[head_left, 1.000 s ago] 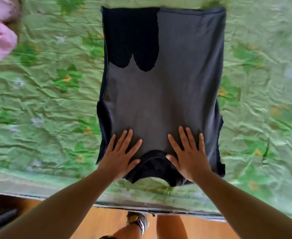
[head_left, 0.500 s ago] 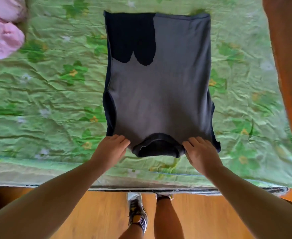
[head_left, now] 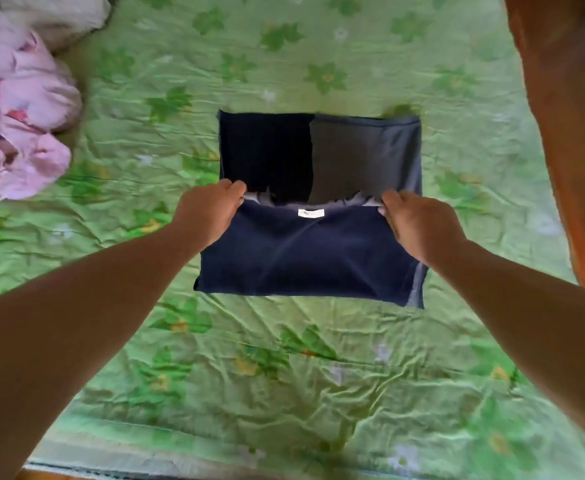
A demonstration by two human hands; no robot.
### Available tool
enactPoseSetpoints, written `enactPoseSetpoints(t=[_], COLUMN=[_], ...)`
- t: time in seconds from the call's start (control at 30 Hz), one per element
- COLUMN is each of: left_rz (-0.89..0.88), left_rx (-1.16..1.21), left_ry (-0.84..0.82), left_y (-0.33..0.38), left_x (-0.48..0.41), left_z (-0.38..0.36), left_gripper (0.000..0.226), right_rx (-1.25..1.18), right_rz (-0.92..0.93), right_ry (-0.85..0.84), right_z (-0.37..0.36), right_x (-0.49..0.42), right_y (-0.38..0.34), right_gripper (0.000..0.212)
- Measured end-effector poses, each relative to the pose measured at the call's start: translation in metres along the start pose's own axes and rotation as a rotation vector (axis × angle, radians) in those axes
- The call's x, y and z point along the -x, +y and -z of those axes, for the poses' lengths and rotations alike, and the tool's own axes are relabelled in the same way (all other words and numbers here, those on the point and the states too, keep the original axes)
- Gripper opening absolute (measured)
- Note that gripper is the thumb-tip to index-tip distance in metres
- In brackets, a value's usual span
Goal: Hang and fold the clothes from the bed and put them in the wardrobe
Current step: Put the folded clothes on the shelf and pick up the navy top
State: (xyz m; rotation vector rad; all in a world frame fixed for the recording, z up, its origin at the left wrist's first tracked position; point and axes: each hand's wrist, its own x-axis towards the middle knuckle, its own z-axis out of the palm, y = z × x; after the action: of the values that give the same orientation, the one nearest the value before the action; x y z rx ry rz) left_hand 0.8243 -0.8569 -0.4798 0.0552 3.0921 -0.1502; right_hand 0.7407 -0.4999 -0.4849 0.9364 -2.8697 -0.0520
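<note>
The green floral-sheeted bed [head_left: 318, 393] carries the navy-and-grey cotton T-shirt [head_left: 305, 261] at its middle, near half doubled over. The left hand [head_left: 208, 213] and right hand [head_left: 419, 223] each grip a corner of the collar end. Best to land both corners level on the far hem, then smooth flat.

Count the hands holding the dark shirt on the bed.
2. The left hand grips the shirt at the left end of its folded-over edge, the right hand at the right end.
</note>
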Motion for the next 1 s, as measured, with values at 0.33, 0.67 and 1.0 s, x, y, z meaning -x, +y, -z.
enactPoseSetpoints(t=[0.33,0.67,1.0], left_rz=[-0.018,-0.15,-0.335], left_rx=[0.037,-0.054,0.135], left_ry=[-0.097,-0.174,-0.458], left_y=[0.055,0.045,0.044], left_x=[0.036,0.092,0.127], left_z=[-0.104,-0.112,-0.093], left_gripper=[0.077,0.062,0.043], right_rx=[0.026,0.143,0.165], right_rz=[0.082,0.135,0.114], right_ry=[-0.248,-0.342,-0.752], right_z=[-0.082,-0.087,-0.046], right_x=[0.02,0.085,0.133], right_y=[-0.023,-0.026,-0.057], right_gripper=[0.063,0.048,0.033])
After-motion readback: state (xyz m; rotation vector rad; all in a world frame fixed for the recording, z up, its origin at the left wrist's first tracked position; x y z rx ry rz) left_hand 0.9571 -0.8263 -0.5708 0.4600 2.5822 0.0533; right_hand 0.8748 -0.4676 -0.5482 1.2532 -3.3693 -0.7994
